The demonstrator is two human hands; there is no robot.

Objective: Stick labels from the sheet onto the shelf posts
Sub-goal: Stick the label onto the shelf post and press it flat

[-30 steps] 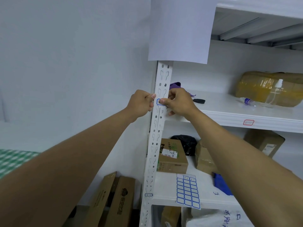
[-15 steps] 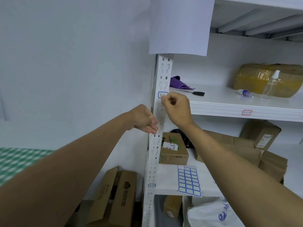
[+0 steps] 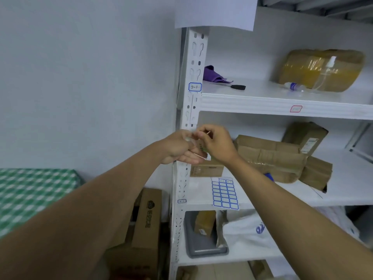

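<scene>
Meeting in front of the shelf post (image 3: 191, 110), left hand (image 3: 180, 148) and right hand (image 3: 217, 145), roughly between the two shelf boards. Right grip pinched narrow, thumb and forefinger on something small and pale, maybe a label or backing scrap, too blurred to call. Left grip loosely curled with the palm turned up, a thin pale strip lying across the fingers (image 3: 193, 157); can't tell if actually held.

Label sheet (image 3: 224, 194) lying flat at the front edge of the lower shelf (image 3: 343, 199), just right of the post, most blue-framed labels unpeeled. Blue label marked 5-1 (image 3: 195, 87) already stuck on the post level with the upper shelf (image 3: 282, 102), a smaller blue label (image 3: 181, 201) on the post by the lower shelf edge.

Possible trouble from here, just guessing:
- sticky side folding onto a fingertip while passing between hands, ruining the adhesive
- landing over the post's keyhole slots, so half the label grabs nothing and peels
- going on crooked with that narrow post face
- sheet nudged off the shelf edge by a forearm
</scene>
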